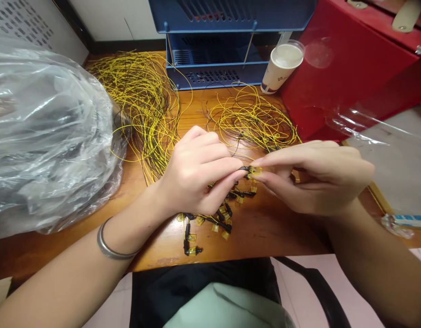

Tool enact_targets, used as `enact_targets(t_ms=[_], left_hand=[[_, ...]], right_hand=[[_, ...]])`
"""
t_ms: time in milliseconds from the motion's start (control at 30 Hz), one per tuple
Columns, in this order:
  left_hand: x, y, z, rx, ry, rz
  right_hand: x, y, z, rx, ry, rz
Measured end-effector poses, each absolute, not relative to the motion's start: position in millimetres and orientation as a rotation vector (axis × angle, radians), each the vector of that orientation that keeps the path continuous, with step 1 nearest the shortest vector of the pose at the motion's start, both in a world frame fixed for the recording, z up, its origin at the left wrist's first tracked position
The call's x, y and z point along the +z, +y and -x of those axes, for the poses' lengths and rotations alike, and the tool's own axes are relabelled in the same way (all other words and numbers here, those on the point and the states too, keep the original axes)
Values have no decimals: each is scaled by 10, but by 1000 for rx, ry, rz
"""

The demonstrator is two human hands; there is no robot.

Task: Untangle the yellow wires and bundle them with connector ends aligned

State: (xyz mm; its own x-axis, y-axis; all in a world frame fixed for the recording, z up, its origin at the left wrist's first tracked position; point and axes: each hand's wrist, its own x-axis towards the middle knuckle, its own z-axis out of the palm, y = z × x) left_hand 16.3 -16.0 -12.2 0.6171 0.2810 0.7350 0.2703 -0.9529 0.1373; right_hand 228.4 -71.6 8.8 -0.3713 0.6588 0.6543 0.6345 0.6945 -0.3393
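Between my two hands, above the wooden table, is a small part with a black end and a translucent yellow piece (255,171). My left hand (203,171) pinches its black end between thumb and forefinger. The thumb and forefinger of my right hand (312,175) close on the yellow piece from the right. Below my left hand lie several black connectors with yellow pieces (225,225), partly hidden by that hand. Beyond my hands is a loose coil of yellow and black wires (254,116), and a larger wire bundle (138,95) spreads at the back left.
A clear plastic bag (53,136) bulges over the table's left side. At the back stands a blue rack (213,75), with a paper cup (281,66) beside it. A red box (347,68) stands at the right. The table (155,248) ends near my lap.
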Motion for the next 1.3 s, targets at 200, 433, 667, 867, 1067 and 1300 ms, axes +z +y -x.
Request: enact_targets(t_ms=[200,433,667,867,1067,1300], left_hand=[[-111,-144,-152,1314,545,-2869],[-81,-87,-124,1187,441,-2911],[-92,-80,-105,1105,391,-2914],[-91,-87,-101,1157,421,-2924],[-91,-83,-101,1220,472,-2927],[-103,-87,-88,1210,522,-2963]], right_hand=[[61,-740,-2216,44,-2044,1110],[20,-657,-2254,45,-2107,930],[55,-618,-2339,40,-2197,807],[21,-622,-2328,-94,-2167,818],[23,-641,-2277,-177,-2170,845],[13,-650,-2242,-232,-2128,820]])
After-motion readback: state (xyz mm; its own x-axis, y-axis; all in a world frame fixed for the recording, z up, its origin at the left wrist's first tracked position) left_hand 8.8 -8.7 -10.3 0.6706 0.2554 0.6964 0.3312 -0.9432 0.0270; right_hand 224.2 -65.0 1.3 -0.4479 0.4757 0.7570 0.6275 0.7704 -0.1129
